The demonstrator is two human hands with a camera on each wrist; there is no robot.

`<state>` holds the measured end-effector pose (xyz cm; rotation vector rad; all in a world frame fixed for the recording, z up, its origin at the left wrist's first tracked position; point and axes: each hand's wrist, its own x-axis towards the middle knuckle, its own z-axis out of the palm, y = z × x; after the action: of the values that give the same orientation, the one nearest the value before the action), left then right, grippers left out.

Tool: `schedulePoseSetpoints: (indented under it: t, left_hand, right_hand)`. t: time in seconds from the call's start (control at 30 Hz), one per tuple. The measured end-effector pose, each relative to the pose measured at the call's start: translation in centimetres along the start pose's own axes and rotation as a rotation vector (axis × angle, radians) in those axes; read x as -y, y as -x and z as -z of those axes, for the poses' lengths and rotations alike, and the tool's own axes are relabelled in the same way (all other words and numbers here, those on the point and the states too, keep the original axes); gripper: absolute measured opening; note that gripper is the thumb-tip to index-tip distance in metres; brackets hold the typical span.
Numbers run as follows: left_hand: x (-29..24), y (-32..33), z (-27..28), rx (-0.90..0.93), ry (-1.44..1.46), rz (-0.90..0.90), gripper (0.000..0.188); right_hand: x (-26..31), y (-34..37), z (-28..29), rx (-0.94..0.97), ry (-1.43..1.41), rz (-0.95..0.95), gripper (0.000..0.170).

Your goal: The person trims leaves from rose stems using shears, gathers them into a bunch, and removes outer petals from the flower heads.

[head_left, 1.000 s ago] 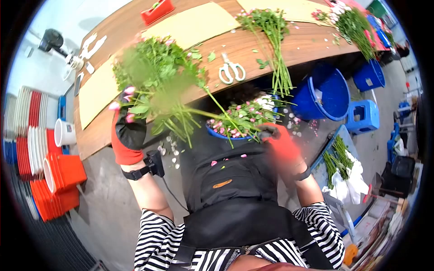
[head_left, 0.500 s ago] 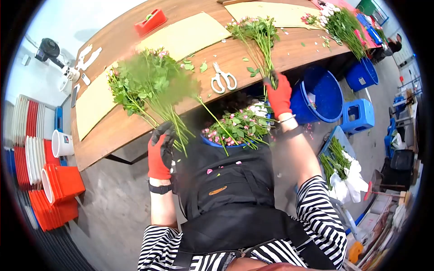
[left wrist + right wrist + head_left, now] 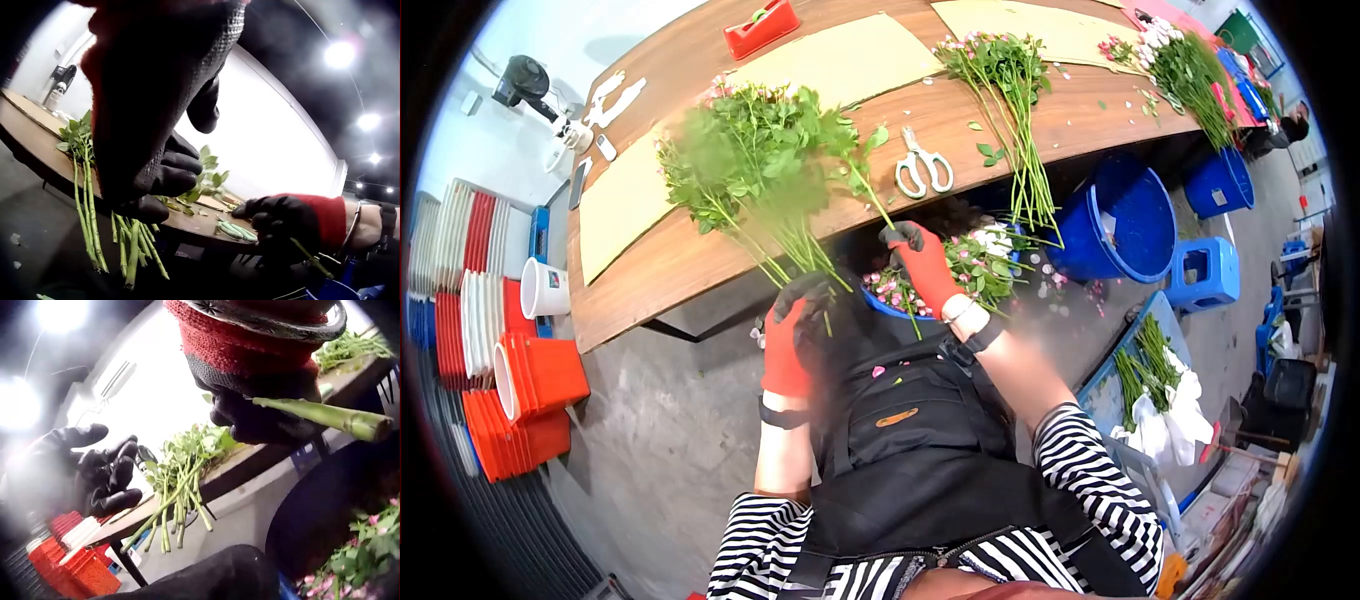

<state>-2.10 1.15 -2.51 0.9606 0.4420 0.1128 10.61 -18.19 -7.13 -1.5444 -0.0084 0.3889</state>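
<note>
In the head view, my right hand (image 3: 922,268), in a red and black glove, pinches a leafy flower stem (image 3: 881,208) near its cut end. The right wrist view shows this thick green stem (image 3: 331,415) jutting out of the fist. My left hand (image 3: 792,338) hovers beside the lower stems of a large rose bunch (image 3: 765,150) lying on the table. Its fingers look loosely bent with nothing between them in the right wrist view. White-handled scissors (image 3: 922,175) lie right of that bunch. Below the right hand, a blue bucket holds pink rose heads and leaves (image 3: 975,268).
A second rose bunch (image 3: 1015,110) lies with its stems over the edge of the wooden table (image 3: 1090,115). Blue buckets (image 3: 1115,220) and a blue stool (image 3: 1203,272) stand at right. Orange buckets (image 3: 540,385) are stacked at left. A red tape dispenser (image 3: 762,27) sits at the back.
My left hand left the rose bunch's blooms and came down to its stem ends. My right hand went up to the second bunch's stems, then moved left and took a leafy stem.
</note>
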Motion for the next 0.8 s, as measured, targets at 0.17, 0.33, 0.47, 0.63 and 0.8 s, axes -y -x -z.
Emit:
schedulePoseSetpoints:
  t: [0.17,0.33,0.47,0.63,0.8]
  left_hand:
    - [0.3,-0.4,-0.2,0.004,0.039,-0.026,0.031]
    - [0.3,-0.6,-0.5,0.021,0.006,0.006,0.03]
    - [0.2,-0.9,-0.2,0.022,0.014,-0.037,0.031]
    - [-1.7,-2.2,-0.7,-0.037,-0.061,-0.187,0.043]
    - [-5.5,-3.4,-3.0,0.097,0.036,-0.296,0.049]
  right_hand:
    - [0.4,1.9,3.4,-0.018,0.082,0.085,0.03]
    - [-8.3,2.7,7.2,-0.198,0.452,0.213,0.039]
    - [-3.4,6.7,7.0,-0.136,0.325,0.103,0.039]
    - [-1.7,10.1,7.5,-0.107,0.279,0.108,0.034]
    - [-3.2,12.4,8.3,0.005,0.646,0.493,0.031]
